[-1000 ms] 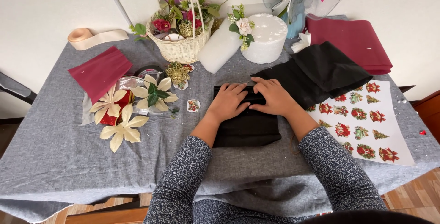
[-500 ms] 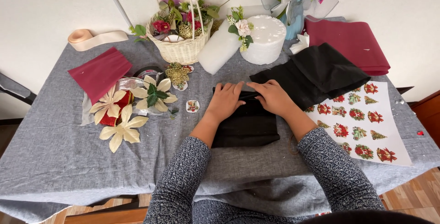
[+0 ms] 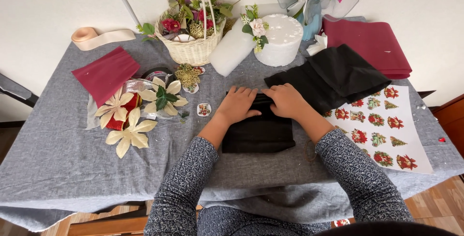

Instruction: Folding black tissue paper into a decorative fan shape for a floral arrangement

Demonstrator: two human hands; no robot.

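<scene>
Black folded cloth (image 3: 258,132) lay under both hands: left hand (image 3: 238,104), right hand (image 3: 286,100), fingers flat, pressing its far edge, gripping nothing.

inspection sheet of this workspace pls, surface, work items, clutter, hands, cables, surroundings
surface: table under grey cloth
job's things: folded black fabric, second black fabric piece to its right
clutter: flower basket, cream paper flowers, red folded paper, white foam cake form, sticker sheet
hands: left hand and right hand both pressing flat on the fabric's top edge
cables: nothing seen
surroundings: white wall, wooden floor
</scene>
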